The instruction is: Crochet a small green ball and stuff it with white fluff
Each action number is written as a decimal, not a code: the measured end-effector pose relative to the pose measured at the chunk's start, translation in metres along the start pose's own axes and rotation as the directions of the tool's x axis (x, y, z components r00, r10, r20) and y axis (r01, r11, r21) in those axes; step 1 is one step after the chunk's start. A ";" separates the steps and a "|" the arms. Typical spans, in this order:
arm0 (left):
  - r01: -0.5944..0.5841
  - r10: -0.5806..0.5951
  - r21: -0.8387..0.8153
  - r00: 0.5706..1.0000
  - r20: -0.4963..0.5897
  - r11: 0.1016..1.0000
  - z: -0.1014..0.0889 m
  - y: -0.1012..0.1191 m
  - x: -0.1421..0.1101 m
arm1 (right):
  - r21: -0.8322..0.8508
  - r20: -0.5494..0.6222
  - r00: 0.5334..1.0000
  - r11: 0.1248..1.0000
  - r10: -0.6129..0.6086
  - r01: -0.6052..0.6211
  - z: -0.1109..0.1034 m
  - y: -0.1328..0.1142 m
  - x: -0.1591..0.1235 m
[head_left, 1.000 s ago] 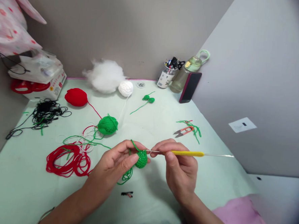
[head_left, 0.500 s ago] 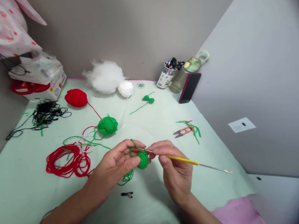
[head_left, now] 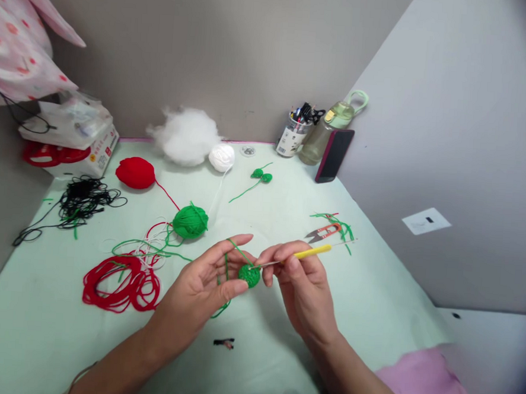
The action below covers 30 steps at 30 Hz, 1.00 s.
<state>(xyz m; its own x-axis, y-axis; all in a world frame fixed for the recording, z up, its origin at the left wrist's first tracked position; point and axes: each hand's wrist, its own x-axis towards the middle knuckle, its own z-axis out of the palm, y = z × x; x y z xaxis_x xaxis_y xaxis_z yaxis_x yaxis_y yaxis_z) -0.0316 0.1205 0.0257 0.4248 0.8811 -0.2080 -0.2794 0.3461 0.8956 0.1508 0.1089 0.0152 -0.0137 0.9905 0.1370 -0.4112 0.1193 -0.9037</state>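
My left hand (head_left: 204,285) pinches a small green crochet piece (head_left: 249,275) between thumb and fingers, with green yarn running over its raised forefinger. My right hand (head_left: 302,285) grips a yellow-handled crochet hook (head_left: 310,253), whose metal tip is pushed into the green piece. The handle points up and to the right. The yarn trails back to a green yarn ball (head_left: 191,222) on the pale green table cover (head_left: 289,204).
Loose red yarn (head_left: 121,283), black yarn (head_left: 78,200), a red ball (head_left: 135,172), a white ball (head_left: 221,157) and white stuffing (head_left: 185,135) lie around. Orange snips (head_left: 324,231), a small green crochet bit (head_left: 261,175), a pen jar (head_left: 295,133), a bottle (head_left: 327,126) and a phone (head_left: 334,155) stand right.
The hook's handle has swung from level-right, briefly dipping, to pointing up and away. My left forefinger has lifted, and the green piece sits a little higher and closer to my fingers.
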 end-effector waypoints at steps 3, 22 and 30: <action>0.006 -0.006 0.040 1.000 -0.018 0.999 0.000 0.003 -0.002 | -0.030 0.022 0.999 0.999 -0.032 0.033 -0.001 -0.002 0.000; -0.005 0.011 0.110 0.998 -0.056 0.994 0.003 0.005 -0.003 | -0.418 0.217 0.914 0.813 -0.344 0.405 -0.007 -0.007 -0.007; 0.010 -0.006 0.120 1.000 -0.030 0.993 0.002 0.008 -0.003 | -0.324 0.221 0.942 0.892 -0.253 0.316 -0.008 -0.013 -0.001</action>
<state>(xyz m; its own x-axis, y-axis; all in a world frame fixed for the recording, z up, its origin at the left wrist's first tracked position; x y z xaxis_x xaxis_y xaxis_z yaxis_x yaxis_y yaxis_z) -0.0334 0.1196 0.0343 0.4003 0.8883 -0.2252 -0.1696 0.3133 0.9344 0.1633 0.1065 0.0231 -0.1105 0.8874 0.4476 -0.0752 0.4416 -0.8941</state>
